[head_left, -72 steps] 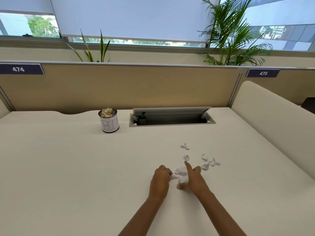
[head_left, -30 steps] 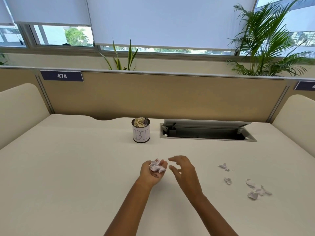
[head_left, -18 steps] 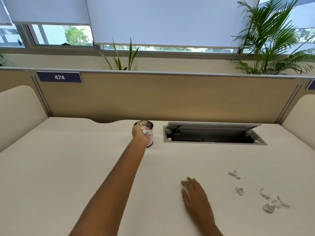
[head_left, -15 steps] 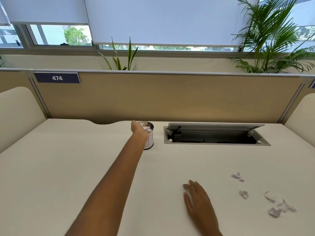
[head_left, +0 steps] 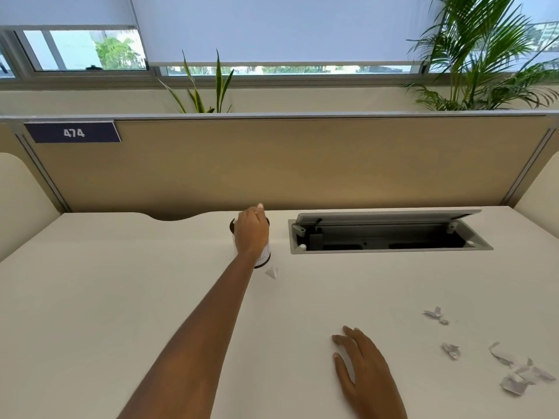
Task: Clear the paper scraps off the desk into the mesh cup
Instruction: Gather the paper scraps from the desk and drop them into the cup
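Observation:
The mesh cup (head_left: 265, 257), wrapped in a white label, stands at the back of the desk (head_left: 121, 297), left of the cable hatch. My left hand (head_left: 251, 231) is over its mouth with the fingers curled down, hiding the opening and whatever is in the hand. One small white paper scrap (head_left: 271, 273) lies on the desk just right of the cup's base. More paper scraps lie at the right: a pair (head_left: 435, 315), a single one (head_left: 450, 350) and a larger cluster (head_left: 517, 373). My right hand (head_left: 363, 370) rests flat on the desk, fingers spread, holding nothing.
An open cable hatch (head_left: 390, 234) is sunk into the desk right of the cup. A tan partition (head_left: 287, 164) with a "474" tag closes the back. Cream side dividers stand at the left and right edges. Plants rise behind the partition.
My left hand carried a bunch of scraps from the desk's middle to the cup and now covers its mouth. One scrap has landed beside the cup. My right hand settled flat on the desk.

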